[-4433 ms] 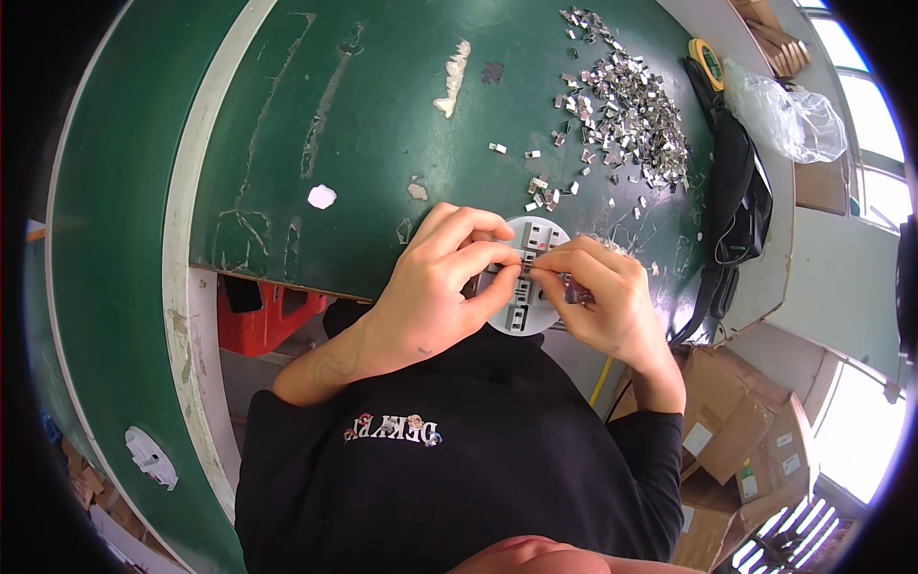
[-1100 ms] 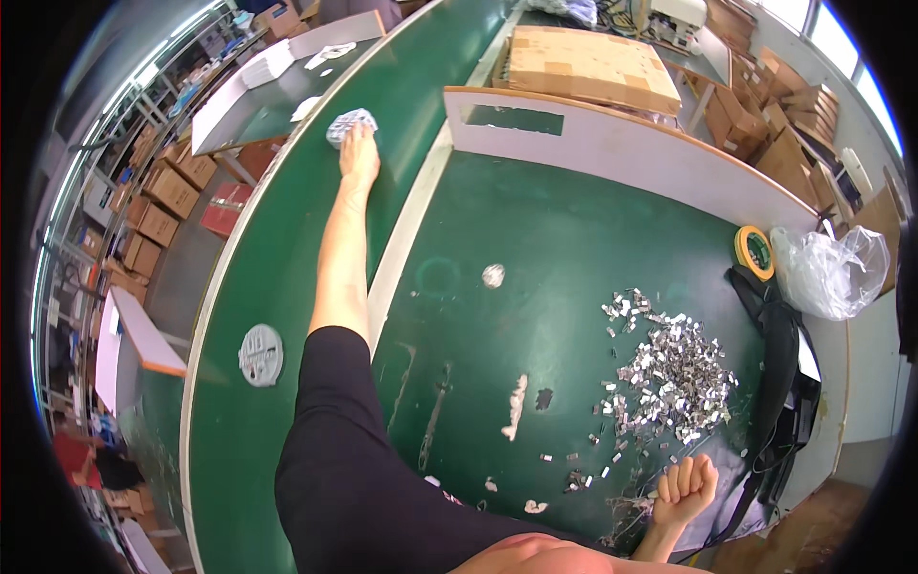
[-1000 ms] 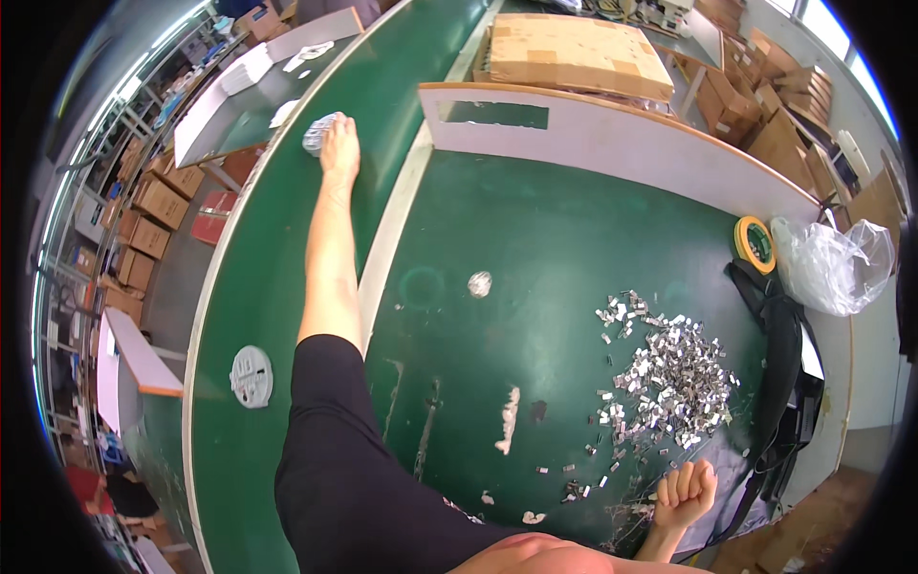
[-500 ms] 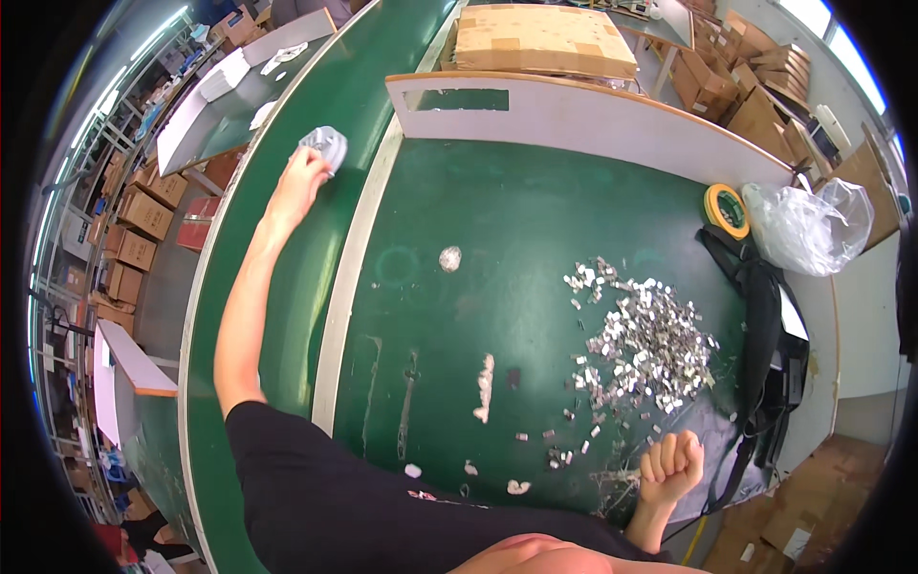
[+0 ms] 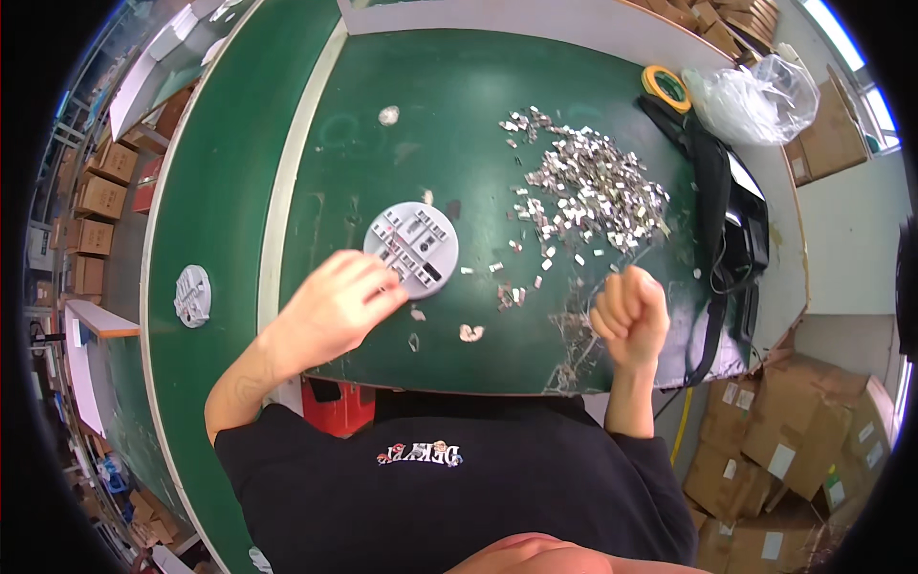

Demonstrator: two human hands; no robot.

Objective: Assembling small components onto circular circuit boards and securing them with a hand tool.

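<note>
A round light-grey plastic housing (image 5: 432, 222) lies on the green worktop, its face moulded with slots, ribs and a dark rectangle. My left hand (image 5: 335, 304) reaches over its near left edge, thumb and fingers pinched together at the rim. The fingertips partly cover that side. To the right, my right hand (image 5: 631, 314) is curled into a fist above the table's near edge; whatever is inside it, if anything, is hidden. Beyond this fist spreads a pile of small silvery metal pieces (image 5: 598, 182), with several strays toward the housing.
A second grey housing (image 5: 193, 297) rests on the green conveyor belt (image 5: 215, 191) at left, past a pale rail (image 5: 292, 172). Tape rolls (image 5: 666, 88), a clear plastic bag (image 5: 755, 100) and a black bag (image 5: 732, 210) line the right side. Cardboard boxes (image 5: 803, 411) stand lower right.
My left hand has come back from the belt with the grey housing, which now lies on the worktop. The view has shifted. Another housing now shows on the belt. My right hand stays fisted.
</note>
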